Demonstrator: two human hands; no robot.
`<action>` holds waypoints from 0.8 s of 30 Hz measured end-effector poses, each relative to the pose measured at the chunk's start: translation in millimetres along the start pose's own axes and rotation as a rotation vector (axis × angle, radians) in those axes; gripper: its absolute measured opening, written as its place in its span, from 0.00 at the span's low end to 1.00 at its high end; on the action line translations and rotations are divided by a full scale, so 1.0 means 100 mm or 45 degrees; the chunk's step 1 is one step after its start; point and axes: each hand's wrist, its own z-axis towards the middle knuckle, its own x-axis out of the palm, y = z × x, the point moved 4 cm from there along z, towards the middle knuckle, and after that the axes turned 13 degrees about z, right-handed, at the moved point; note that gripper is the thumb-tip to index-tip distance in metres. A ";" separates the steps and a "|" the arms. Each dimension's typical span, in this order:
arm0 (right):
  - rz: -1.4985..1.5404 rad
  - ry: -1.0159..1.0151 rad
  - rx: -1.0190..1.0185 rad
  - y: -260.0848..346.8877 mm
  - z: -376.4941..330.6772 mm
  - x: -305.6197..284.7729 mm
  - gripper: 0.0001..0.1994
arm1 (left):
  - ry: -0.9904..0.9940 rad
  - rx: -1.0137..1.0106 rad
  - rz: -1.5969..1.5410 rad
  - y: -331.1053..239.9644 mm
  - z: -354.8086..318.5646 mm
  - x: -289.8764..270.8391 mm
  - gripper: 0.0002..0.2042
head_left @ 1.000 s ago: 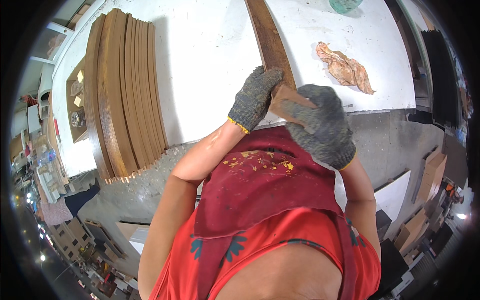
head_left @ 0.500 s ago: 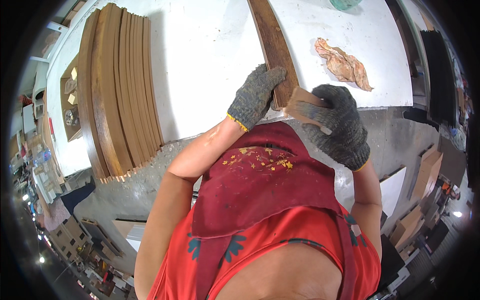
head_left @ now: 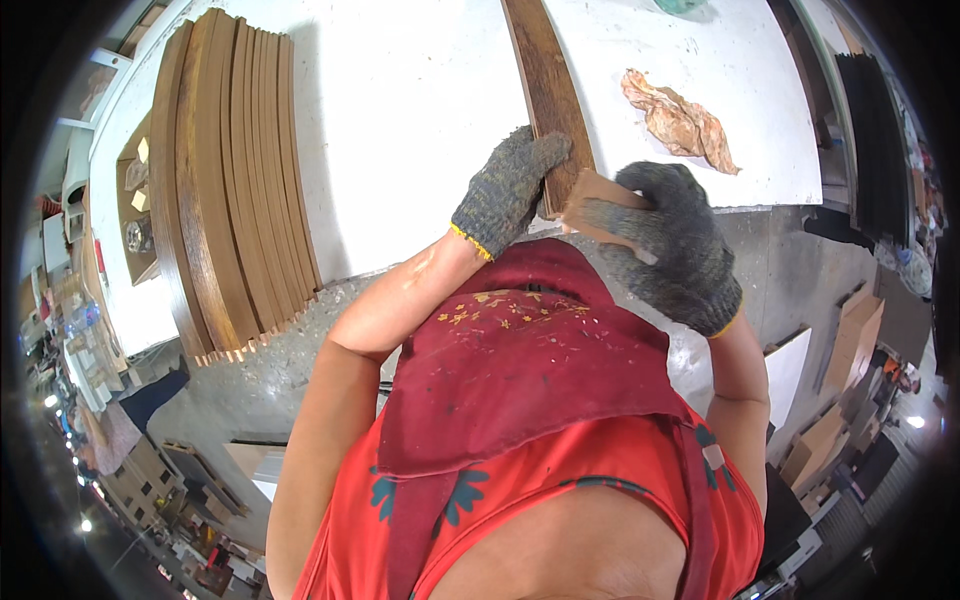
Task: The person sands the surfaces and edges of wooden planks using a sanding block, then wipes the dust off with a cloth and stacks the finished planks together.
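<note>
A dark brown wooden strip (head_left: 552, 90) runs away from me over the white table, its near end by the table's front edge. My left hand (head_left: 508, 185), in a grey knitted glove with a yellow cuff, grips the strip near that end, thumb on top. In my gloved right hand (head_left: 685, 245) is a flat brown piece that looks like folded sandpaper (head_left: 606, 192); its edge meets the strip's near end. Fingers cover part of this piece. To the right of the strip lies a crumpled, stained cloth (head_left: 680, 122).
Many similar wooden strips (head_left: 235, 180) stand side by side on the table's left. Beyond them sits a cardboard box (head_left: 138, 200) with small items. A greenish clear container (head_left: 682, 5) shows at the far edge. Cardboard and boards (head_left: 855, 335) rest on the floor at right.
The sandpaper-like piece and my right hand have shifted slightly left against the strip's near end. My left hand keeps its hold. The whole view has tilted a little.
</note>
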 end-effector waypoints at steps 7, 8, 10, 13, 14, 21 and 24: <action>0.018 -0.046 -0.084 -0.04 0.03 0.15 0.20 | 0.019 0.006 0.027 -0.04 -0.05 0.00 0.14; -0.020 -0.027 -0.051 -0.06 0.01 0.09 0.20 | 0.020 -0.012 0.027 -0.08 -0.06 0.00 0.14; -0.097 0.008 0.019 -0.09 -0.06 -0.09 0.20 | -0.010 -0.080 -0.069 -0.11 -0.06 0.01 0.14; -0.236 0.021 0.232 -0.39 -0.26 -0.22 0.22 | -0.007 -0.122 -0.227 -0.28 -0.12 0.00 0.14; -0.152 -0.056 0.271 -0.42 -0.29 -0.29 0.23 | 0.000 -0.129 -0.280 -0.32 -0.13 0.00 0.14; 0.068 -0.094 -0.133 0.13 0.17 0.09 0.19 | -0.083 0.578 0.614 -0.13 -0.01 -0.18 0.14; 0.171 -0.042 -0.118 0.04 0.19 0.10 0.18 | 0.000 -0.075 -0.023 -0.17 -0.08 -0.09 0.13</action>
